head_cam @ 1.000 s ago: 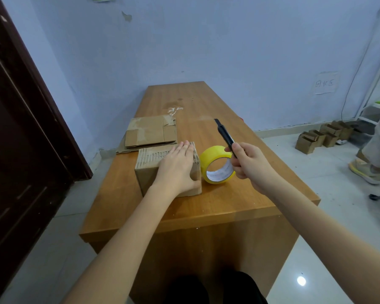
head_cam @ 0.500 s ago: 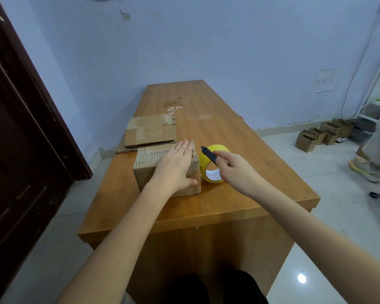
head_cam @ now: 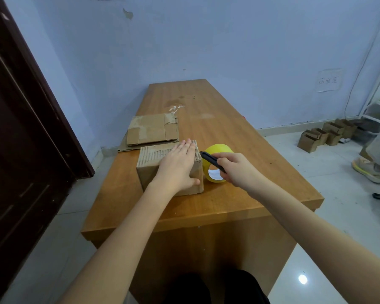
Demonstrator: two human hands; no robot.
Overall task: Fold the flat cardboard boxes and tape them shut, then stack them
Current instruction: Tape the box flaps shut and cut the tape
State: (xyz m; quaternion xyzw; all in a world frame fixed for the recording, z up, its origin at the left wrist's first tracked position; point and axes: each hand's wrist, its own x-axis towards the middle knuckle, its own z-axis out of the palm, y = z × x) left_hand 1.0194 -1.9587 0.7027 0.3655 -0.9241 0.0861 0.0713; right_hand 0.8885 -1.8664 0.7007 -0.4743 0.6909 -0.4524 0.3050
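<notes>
On the wooden desk (head_cam: 239,137), under your left hand (head_cam: 177,166), sat a folded cardboard box (head_cam: 150,165), its top showing torn corrugated ridges. Your left fingers (head_cam: 188,148) lay straight and together, flat across the top of the box, with the thumb hooked down over its near right corner. Just right of those fingers, your right hand (head_cam: 236,171) was curled around a black utility knife (head_cam: 211,161), holding it firmly; the knife's tip pointed up and left, ending at the box's upper right edge, close to your left fingertips. Whether the tip touched the cardboard could not be told. Directly behind and beneath your right fingers stood a yellow tape roll (head_cam: 216,161) on its edge, just beside the right face of the box, its open core facing you. Beyond your left fingers, farther along the desk, lay a small pile of flat cardboard boxes (head_cam: 151,131), unfolded, near the desk's left edge. Past them a scrap of clear tape (head_cam: 176,108) glinted on the wood. Well off to the right of your right hand, on the tiled floor by the wall, sat a cluster of small open boxes (head_cam: 326,136), and another person's shoe (head_cam: 367,170) showed at the frame's edge.
</notes>
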